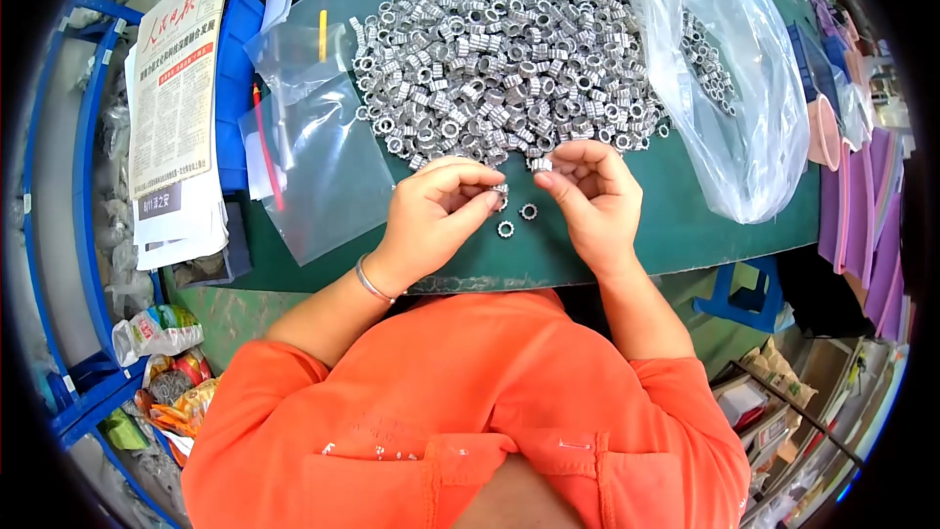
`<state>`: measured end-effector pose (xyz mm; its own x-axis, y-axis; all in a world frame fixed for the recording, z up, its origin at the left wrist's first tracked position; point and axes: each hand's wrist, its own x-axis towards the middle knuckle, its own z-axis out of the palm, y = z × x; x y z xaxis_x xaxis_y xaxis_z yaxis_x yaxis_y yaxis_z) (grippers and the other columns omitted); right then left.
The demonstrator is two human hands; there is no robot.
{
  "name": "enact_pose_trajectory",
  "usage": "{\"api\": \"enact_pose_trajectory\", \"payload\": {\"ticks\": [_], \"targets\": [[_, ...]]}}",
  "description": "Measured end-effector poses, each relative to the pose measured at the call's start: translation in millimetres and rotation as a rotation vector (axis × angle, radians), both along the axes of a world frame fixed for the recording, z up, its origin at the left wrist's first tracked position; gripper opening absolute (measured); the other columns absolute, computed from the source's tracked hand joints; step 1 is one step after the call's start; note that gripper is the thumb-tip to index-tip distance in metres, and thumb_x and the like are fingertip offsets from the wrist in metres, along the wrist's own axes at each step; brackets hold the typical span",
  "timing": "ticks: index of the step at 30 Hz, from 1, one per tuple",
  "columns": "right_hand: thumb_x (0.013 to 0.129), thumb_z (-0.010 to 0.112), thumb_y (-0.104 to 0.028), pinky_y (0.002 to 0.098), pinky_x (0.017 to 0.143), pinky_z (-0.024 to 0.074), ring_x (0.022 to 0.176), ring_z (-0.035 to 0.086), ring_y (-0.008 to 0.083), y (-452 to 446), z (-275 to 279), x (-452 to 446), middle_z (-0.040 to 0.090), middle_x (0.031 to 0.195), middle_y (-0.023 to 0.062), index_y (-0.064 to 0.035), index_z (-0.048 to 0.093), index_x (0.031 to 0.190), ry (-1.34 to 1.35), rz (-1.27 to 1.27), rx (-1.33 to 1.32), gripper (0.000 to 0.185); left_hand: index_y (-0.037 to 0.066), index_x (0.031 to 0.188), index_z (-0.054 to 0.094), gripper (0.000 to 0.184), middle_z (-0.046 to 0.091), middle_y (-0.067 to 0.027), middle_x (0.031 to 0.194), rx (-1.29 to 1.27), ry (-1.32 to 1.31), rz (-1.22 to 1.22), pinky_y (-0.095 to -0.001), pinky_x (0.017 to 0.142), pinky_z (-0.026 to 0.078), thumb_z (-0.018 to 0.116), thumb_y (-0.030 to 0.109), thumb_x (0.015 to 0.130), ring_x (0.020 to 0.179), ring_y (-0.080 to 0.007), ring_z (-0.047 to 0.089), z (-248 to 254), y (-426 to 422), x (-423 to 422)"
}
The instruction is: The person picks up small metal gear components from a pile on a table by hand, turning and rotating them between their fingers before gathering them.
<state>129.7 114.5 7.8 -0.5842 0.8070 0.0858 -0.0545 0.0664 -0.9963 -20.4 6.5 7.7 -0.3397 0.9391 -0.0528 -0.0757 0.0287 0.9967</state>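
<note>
A large heap of small toothed metal rings (pixel 509 59) lies on the green table (pixel 607 245). At its near edge, my left hand (pixel 436 211) pinches one metal ring (pixel 501 192) between thumb and fingertips. Opposite it, my right hand (pixel 592 201) holds another metal ring (pixel 540 166) the same way, and this one touches or nearly touches the heap. Between the hands, two loose rings lie flat on the table: one ring (pixel 529 212) by the right thumb, and a second ring (pixel 505 229) closer to the table's front edge.
Clear plastic bags (pixel 318 167) and a red pen-like stick (pixel 266 152) lie left, beside a newspaper (pixel 176 88) and a blue bin (pixel 235 88). A large clear bag (pixel 715 127) covers some rings at right. A blue stool (pixel 742 294) stands below the table.
</note>
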Motion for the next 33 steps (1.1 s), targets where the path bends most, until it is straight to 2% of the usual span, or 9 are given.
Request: {"api": "enact_pose_trajectory", "payload": {"ticks": [2,5,12,16,18,21,23,30,33], "targets": [[0.077,0.064,0.011,0.0233,0.073,0.0507,0.082,0.060,0.0127,-8,-1,0,0.058,0.093,0.0090,0.0028,0.051,0.102,0.167,-0.002,-0.107,0.030,-0.006,0.102,0.058,0.018,0.058,-0.0111,0.099,0.025,-0.288,-0.002,-0.0262,0.071,0.054,0.056,-0.007,0.084,0.084,-0.0183,0.064,-2,2,3],[0.077,0.064,0.011,0.0247,0.074,0.0506,0.083,0.060,0.0139,-13,-3,0,0.059,0.094,0.0100,0.0016,0.046,0.107,0.180,-0.002,-0.121,0.036,-0.006,0.105,0.056,0.021,0.058,-0.0112,0.099,-0.027,-0.388,-0.035,-0.0260,0.070,0.054,0.056,-0.006,0.084,0.083,-0.0178,0.064,0,2,2],[0.074,0.064,0.010,0.0247,0.073,0.0486,0.084,0.058,0.0130,-14,-9,4,0.058,0.093,0.0088,0.0014,0.045,0.111,0.066,0.037,0.185,0.043,-0.005,0.103,0.060,0.020,0.058,-0.0072,0.095,0.026,-0.252,-0.036,-0.0224,0.067,0.052,0.062,0.000,0.084,0.078,-0.0124,0.062,4,6,10],[0.074,0.064,0.011,0.0245,0.071,0.0480,0.084,0.058,0.0128,-17,-10,4,0.058,0.093,0.0078,0.0011,0.045,0.113,0.089,0.039,0.189,0.045,-0.005,0.101,0.061,0.019,0.057,-0.0068,0.094,0.025,-0.135,-0.044,-0.0220,0.067,0.052,0.063,0.001,0.083,0.077,-0.0116,0.062,2,6,9],[0.074,0.066,0.007,0.0240,0.070,0.0470,0.083,0.057,0.0120,-18,-7,4,0.059,0.093,0.0073,0.0008,0.047,0.112,0.122,0.030,0.123,0.042,-0.005,0.101,0.061,0.019,0.057,-0.0072,0.094,0.031,-0.093,-0.077,-0.0222,0.067,0.052,0.063,0.001,0.084,0.076,-0.0113,0.061,0,5,9],[0.073,0.069,0.002,0.0241,0.066,0.0464,0.081,0.057,0.0122,-20,-4,3,0.060,0.092,0.0074,0.0005,0.054,0.103,0.018,-0.018,0.126,0.034,-0.005,0.102,0.060,0.018,0.059,-0.0072,0.091,0.038,-0.254,-0.070,-0.0229,0.068,0.052,0.060,0.003,0.086,0.074,-0.0106,0.061,-2,5,9],[0.070,0.072,-0.001,0.0248,0.062,0.0464,0.078,0.057,0.0151,-16,-3,4,0.061,0.088,0.0085,-0.0003,0.062,0.083,-0.037,0.025,0.323,0.016,-0.005,0.102,0.060,0.017,0.062,-0.0067,0.088,-0.066,-0.554,-0.066,-0.0230,0.068,0.051,0.058,0.004,0.088,0.073,-0.0100,0.060,-2,2,11],[0.070,0.070,0.003,0.0246,0.059,0.0481,0.072,0.060,0.0159,-18,1,4,0.062,0.085,0.0080,-0.0004,0.062,0.083,-0.002,-0.052,0.425,0.016,-0.003,0.101,0.062,0.015,0.062,-0.0057,0.088,-0.039,-0.321,-0.104,-0.0219,0.067,0.051,0.059,0.003,0.087,0.073,-0.0091,0.060,-1,-2,14],[0.069,0.069,0.005,0.0250,0.059,0.0495,0.071,0.061,0.0165,-17,2,6,0.062,0.084,0.0080,-0.0003,0.061,0.084,-0.035,-0.052,0.515,0.017,-0.003,0.101,0.062,0.016,0.061,-0.0059,0.090,0.064,-0.399,-0.074,-0.0217,0.068,0.051,0.060,0.002,0.086,0.074,-0.0095,0.061,2,-2,17]]}}
